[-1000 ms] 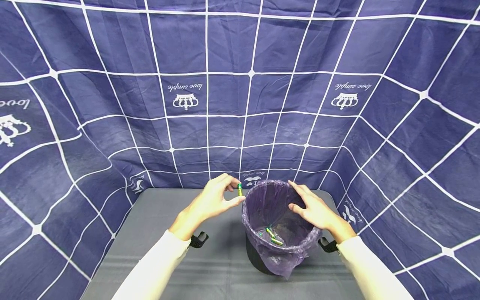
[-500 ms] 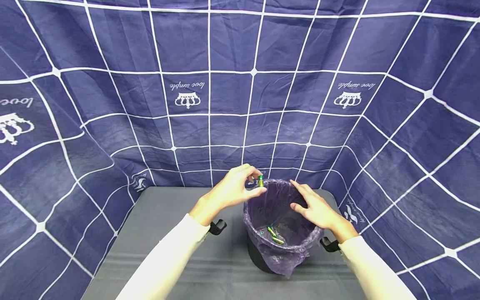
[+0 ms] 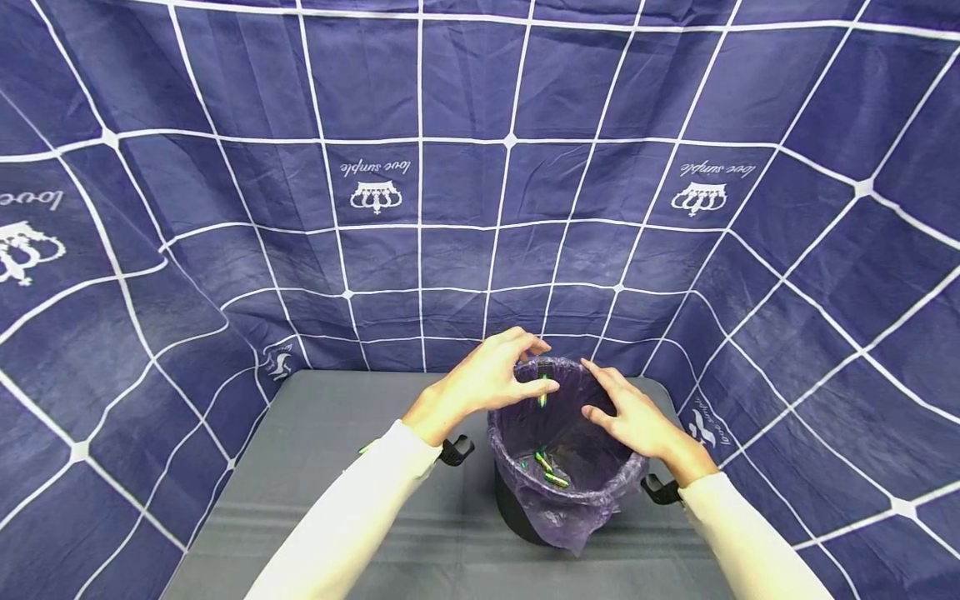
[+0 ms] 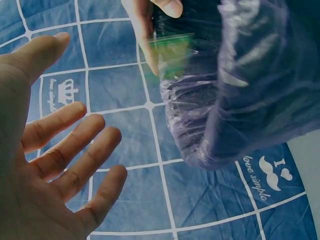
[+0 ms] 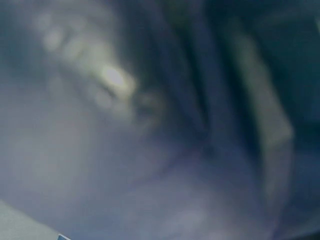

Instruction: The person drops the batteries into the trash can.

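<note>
A small green-and-yellow cylinder is in the air over the lined bin, just below the fingers of my left hand. That hand is above the bin's left rim, its fingers spread and holding nothing. In the left wrist view the falling cylinder is a blur. My right hand rests at the right rim with its fingers extended; the right wrist view is too blurred for detail. A purple plastic bag lines the dark bin. More green-and-yellow cylinders lie at the bottom.
The bin stands on a grey table. Another green-and-yellow piece lies on it, partly hidden behind my left sleeve. Blue cloth with white lines hangs at the back and both sides.
My left hand has moved right, from beside the bin to over its rim, and has let go of the cylinder, which is now lower. The right hand has stayed at the rim.
</note>
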A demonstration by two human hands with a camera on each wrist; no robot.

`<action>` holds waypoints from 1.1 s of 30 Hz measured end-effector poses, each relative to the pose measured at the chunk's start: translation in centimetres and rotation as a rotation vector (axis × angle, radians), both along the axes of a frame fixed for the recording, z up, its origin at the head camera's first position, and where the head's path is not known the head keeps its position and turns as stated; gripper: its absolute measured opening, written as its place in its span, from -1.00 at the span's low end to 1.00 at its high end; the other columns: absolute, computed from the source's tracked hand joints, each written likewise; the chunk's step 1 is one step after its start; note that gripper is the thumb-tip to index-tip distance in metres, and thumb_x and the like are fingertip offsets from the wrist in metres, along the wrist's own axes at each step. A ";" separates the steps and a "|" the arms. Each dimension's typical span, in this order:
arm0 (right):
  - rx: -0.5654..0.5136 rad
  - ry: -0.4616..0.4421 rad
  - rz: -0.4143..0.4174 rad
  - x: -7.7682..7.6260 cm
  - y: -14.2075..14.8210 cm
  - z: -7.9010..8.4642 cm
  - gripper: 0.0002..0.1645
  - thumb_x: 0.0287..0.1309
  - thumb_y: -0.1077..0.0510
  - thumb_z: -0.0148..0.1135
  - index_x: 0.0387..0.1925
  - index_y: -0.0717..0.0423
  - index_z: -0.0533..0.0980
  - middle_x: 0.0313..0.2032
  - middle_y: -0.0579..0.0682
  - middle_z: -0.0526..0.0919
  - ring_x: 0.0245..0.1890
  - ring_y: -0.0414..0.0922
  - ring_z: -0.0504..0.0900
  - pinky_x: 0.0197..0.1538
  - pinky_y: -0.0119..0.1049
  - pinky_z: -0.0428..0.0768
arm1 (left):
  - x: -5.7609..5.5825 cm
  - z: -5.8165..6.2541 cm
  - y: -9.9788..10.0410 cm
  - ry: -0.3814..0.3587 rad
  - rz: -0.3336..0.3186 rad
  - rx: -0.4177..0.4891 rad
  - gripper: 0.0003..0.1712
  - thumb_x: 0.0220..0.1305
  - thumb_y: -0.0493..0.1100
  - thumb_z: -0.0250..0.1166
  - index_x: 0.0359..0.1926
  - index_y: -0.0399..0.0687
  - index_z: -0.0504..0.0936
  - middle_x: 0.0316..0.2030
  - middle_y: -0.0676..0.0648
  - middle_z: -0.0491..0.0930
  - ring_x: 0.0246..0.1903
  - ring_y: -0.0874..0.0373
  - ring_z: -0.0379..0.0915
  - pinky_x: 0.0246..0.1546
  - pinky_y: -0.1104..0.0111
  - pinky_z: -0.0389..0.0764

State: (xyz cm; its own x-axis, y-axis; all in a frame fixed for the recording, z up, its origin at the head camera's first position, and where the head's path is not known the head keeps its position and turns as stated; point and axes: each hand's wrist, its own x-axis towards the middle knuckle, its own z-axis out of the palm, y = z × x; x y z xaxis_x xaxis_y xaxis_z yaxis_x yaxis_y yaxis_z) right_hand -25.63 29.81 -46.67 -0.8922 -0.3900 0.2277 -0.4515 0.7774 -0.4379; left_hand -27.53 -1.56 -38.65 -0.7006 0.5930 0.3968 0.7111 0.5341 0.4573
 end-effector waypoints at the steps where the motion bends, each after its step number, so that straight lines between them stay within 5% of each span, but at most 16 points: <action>1: -0.001 0.002 0.000 0.0 0.0 0.0 -0.04 0.62 -0.01 0.43 0.84 0.06 0.25 0.47 0.22 0.60 0.37 0.32 0.75 0.38 0.44 0.69 | 0.1 -0.1 0.0 -0.010 0.011 -0.010 -0.34 0.47 0.20 0.65 0.40 -0.03 0.77 0.16 -0.14 0.78 0.18 -0.10 0.81 0.24 0.08 0.82; 20: -0.010 -0.006 -0.004 0.1 0.1 0.1 -0.04 0.63 -0.05 0.40 0.85 0.03 0.25 0.49 0.23 0.59 0.43 0.33 0.71 0.46 0.46 0.63 | 0.2 -2.4 -4.0 0.001 0.113 0.004 -0.45 0.52 0.21 0.59 0.39 0.18 0.81 0.21 0.02 0.78 0.17 0.06 0.78 0.23 0.09 0.82; 33: -0.013 0.013 0.009 0.0 0.2 0.0 -0.05 0.64 -0.02 0.40 0.84 0.05 0.25 0.51 0.22 0.59 0.43 0.34 0.72 0.45 0.47 0.64 | -0.3 -4.0 -7.7 -0.014 0.149 0.099 -0.48 0.51 0.10 0.61 0.37 0.08 0.82 0.25 -0.06 0.80 0.15 -0.03 0.87 0.31 -0.02 0.81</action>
State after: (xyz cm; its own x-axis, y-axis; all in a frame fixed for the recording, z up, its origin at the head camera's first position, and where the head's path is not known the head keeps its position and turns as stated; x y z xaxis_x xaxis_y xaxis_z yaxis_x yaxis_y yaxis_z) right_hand -25.64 29.96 -46.66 -0.8856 -0.3947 0.2448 -0.4642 0.7675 -0.4421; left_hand -27.78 -9.25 -42.69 -0.7834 0.4407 0.4383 0.6210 0.5846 0.5221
